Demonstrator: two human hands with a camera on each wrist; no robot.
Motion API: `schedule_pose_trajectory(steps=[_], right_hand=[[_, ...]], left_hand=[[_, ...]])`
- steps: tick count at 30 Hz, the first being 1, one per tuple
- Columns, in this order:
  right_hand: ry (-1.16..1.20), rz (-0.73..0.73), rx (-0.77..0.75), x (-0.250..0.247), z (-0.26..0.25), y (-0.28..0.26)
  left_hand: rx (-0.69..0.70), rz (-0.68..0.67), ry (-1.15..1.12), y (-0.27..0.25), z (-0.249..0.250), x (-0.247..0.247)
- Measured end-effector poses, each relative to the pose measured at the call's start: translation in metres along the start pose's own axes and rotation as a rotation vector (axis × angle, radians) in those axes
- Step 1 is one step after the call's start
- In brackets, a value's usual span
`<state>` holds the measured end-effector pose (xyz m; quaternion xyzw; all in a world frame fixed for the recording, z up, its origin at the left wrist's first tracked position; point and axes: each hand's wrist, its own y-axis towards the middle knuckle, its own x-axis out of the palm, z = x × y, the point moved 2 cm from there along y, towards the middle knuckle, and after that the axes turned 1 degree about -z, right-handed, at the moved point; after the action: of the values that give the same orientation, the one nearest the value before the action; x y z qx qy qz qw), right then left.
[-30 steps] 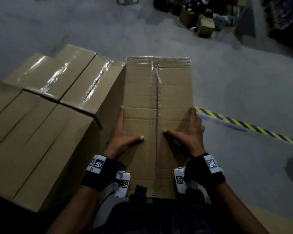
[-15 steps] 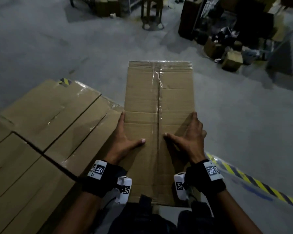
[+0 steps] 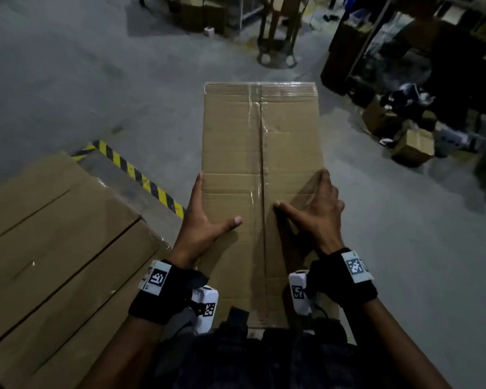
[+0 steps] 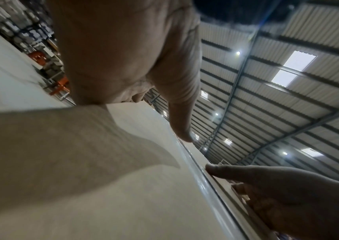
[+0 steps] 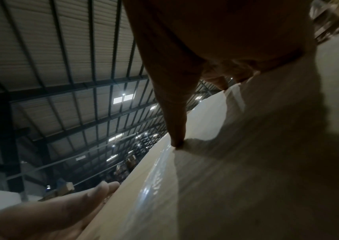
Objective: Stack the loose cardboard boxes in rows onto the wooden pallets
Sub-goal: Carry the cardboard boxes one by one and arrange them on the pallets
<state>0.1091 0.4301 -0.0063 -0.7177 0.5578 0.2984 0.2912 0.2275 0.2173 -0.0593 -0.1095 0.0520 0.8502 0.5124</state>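
I carry a long taped cardboard box [image 3: 261,136] lengthwise in front of my body, above the grey floor. My left hand [image 3: 205,217] holds its left edge, thumb laid on the top face and fingers down the side. On the right edge my right hand [image 3: 317,209] grips the same way, its fingers bent over the edge. The left wrist view shows the box top [image 4: 123,186] under my left thumb [image 4: 181,113]. From the right wrist, the box [image 5: 246,178] lies under my right thumb [image 5: 174,113]. Stacked cardboard boxes [image 3: 54,234] sit at the lower left; the pallet beneath is hidden.
Yellow-black hazard tape [image 3: 141,175] runs on the floor beside the stack. Small loose boxes [image 3: 413,147] and dark clutter by shelving [image 3: 432,66] fill the far right. A metal stand [image 3: 275,37] is straight ahead, far off. Bare concrete floor [image 3: 96,80] lies ahead left.
The view has swung away from the stacked boxes, which slid to the lower left and now sit lower. The carried box stays in both hands with the same grip.
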Motion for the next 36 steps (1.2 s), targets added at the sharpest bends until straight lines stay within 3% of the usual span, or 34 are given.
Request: schedule_pose_trajectory(steps=[7, 14, 17, 23, 29, 36], right_hand=[[-0.029, -0.18, -0.174, 0.028, -0.041, 0.189], [-0.109, -0.422, -0.394, 0.071, -0.106, 0.322], [-0.102, -0.53, -0.495, 0.098, -0.141, 0.359], [-0.106, -0.649, -0.63, 0.157, -0.205, 0.414], [-0.145, -0.716, -0.724, 0.25, -0.295, 0.473], [-0.178, -0.827, -0.865, 0.344, -0.413, 0.51]], left_hand=[[-0.121, 0.225, -0.064, 0.128, -0.003, 0.018], [-0.24, 0.537, -0.151, 0.207, -0.011, 0.017], [-0.279, 0.688, -0.194, 0.227, -0.014, 0.009], [-0.316, 0.85, -0.209, 0.278, -0.022, -0.019], [-0.281, 1.022, -0.218, 0.354, -0.06, -0.093], [-0.372, 1.169, -0.274, 0.409, -0.081, -0.182]])
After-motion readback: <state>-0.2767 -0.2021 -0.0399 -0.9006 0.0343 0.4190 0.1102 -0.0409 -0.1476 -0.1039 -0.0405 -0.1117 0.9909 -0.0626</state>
